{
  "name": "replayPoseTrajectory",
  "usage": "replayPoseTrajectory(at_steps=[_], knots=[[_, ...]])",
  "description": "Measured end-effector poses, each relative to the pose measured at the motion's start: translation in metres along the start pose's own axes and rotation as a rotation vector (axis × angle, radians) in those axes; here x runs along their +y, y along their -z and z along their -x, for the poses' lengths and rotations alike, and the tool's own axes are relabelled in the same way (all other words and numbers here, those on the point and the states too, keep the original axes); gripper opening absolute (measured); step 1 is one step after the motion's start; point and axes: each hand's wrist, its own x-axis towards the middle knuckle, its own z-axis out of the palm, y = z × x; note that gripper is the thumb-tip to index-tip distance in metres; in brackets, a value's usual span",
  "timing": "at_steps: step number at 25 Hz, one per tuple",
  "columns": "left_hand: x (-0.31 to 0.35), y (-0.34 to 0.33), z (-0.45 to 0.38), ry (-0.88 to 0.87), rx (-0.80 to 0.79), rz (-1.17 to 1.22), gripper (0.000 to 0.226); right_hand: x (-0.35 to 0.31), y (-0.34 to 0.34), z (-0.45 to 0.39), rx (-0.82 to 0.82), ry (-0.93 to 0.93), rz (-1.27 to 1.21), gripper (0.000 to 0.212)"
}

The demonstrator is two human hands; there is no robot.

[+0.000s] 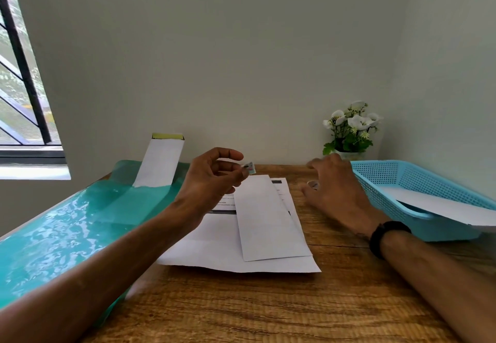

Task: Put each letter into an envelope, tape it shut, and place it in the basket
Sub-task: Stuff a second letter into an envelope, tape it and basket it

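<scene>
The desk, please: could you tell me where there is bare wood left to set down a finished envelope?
The widest bare patch is the near edge of the wooden desk, between both forearms, below the paper sheets. A narrower strip lies between the sheets and the blue basket, partly under the right hand. The left side is crowded by the green plastic folder.

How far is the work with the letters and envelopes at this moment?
Done: one white envelope already lies in the blue basket. In hand: the left hand pinches a small stamp-like piece above a second envelope, while the right hand reaches over the table, what it touches being unclear. Left: this envelope is not yet in the basket; printed sheets and a leaning envelope remain.
</scene>
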Motion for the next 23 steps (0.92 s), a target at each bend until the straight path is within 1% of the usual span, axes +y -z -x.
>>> replayPoseTrajectory(at_steps=[1, 2, 3, 4, 6, 7, 9, 11, 13, 15, 16, 17, 20, 23], knots=[[0.0, -0.001, 0.001, 0.001, 0.001, 0.002, 0.029, -0.012, 0.006, 0.001, 0.041, 0.03, -0.158, 0.05], [0.0, -0.001, 0.001, 0.002, 0.004, 0.003, 0.028, -0.027, 0.013, 0.004, 0.029, 0.027, -0.4, 0.05], [0.0, -0.002, 0.002, 0.004, 0.003, 0.007, 0.028, -0.043, 0.018, 0.007, -0.027, 0.01, -0.648, 0.05], [0.001, -0.002, 0.002, 0.004, 0.0, 0.013, 0.029, -0.057, 0.02, 0.011, -0.085, -0.014, -0.831, 0.048], [0.001, -0.003, 0.004, 0.005, -0.014, 0.012, 0.031, -0.072, 0.015, 0.018, -0.122, -0.085, -1.005, 0.037], [0.001, -0.004, 0.005, 0.011, -0.029, 0.012, 0.032, -0.073, 0.013, 0.02, -0.117, -0.149, -1.076, 0.031], [0.0, -0.006, 0.006, 0.03, -0.08, 0.015, 0.035, -0.068, 0.011, 0.021, -0.103, -0.302, -1.204, 0.029], [0.001, -0.006, 0.007, 0.055, -0.128, -0.02, 0.035, -0.063, 0.011, 0.021, -0.117, -0.405, -1.27, 0.029], [0.002, -0.004, 0.007, 0.051, -0.131, -0.171, 0.034, -0.06, 0.011, 0.02, -0.137, -0.462, -1.285, 0.029], [0.001, -0.002, 0.006, 0.061, -0.092, -0.351, 0.042, -0.059, 0.009, 0.019, -0.171, -0.498, -1.272, 0.027], [0.001, -0.001, 0.006, 0.103, -0.083, -0.367, 0.049, -0.059, 0.008, 0.019, -0.194, -0.516, -1.265, 0.028], [0.002, -0.001, 0.006, 0.172, -0.083, -0.317, 0.056, -0.059, 0.007, 0.02, -0.216, -0.534, -1.253, 0.028], [0.006, -0.002, 0.005, 0.369, -0.055, -0.003, 0.068, -0.062, 0.004, 0.023, -0.272, -0.579, -1.234, 0.032], [0.006, -0.002, 0.006, 0.456, 0.008, 0.276, 0.071, -0.063, 0.0, 0.024, -0.287, -0.62, -1.289, 0.043]])
